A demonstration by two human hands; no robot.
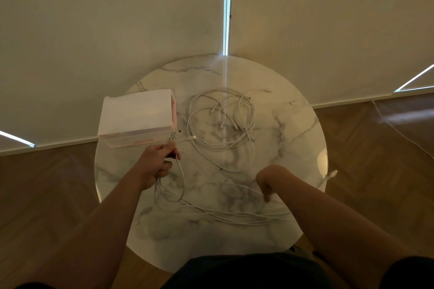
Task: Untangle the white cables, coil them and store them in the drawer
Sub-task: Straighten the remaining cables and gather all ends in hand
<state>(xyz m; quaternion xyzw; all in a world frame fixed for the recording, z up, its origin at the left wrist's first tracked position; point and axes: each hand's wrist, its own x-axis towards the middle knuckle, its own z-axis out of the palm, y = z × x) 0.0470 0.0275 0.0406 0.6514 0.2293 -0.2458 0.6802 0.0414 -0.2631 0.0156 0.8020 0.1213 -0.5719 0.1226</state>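
Two lots of white cables (244, 122), one round marble counter (293, 148), one drawer (136, 115).

Lot 1: bundle of cable ends (172, 141), several connectors fanned out together. The left grip (159, 162) clasped it with fingers curled round, above the counter and just beside the drawer's near corner. The trailing strands (234, 218) dropped from the fist in a loose loop and ran across the near part of the counter toward the right side.

Lot 2: loose tangle (220, 119) of overlapping loops with several plugs in the middle. It lay on the far half of the counter, beside the drawer and apart from both hands.

Right grip (267, 183): bent down at the wrist, fingers curled toward the counter just over one trailing strand. Whether it pinched that strand could not be told.

Drawer: pale box with a pinkish tint, at the counter's left edge. No cable was seen in it; whether it stood open was unclear.

Stray item: one plug end (332, 173) hung past the counter's right edge.

Progress, as judged: early. Some ends appeared gathered apart from the tangle, but no finished coil showed anywhere. Left to do: freeing the far tangle, coiling every cable, placing all in the drawer.
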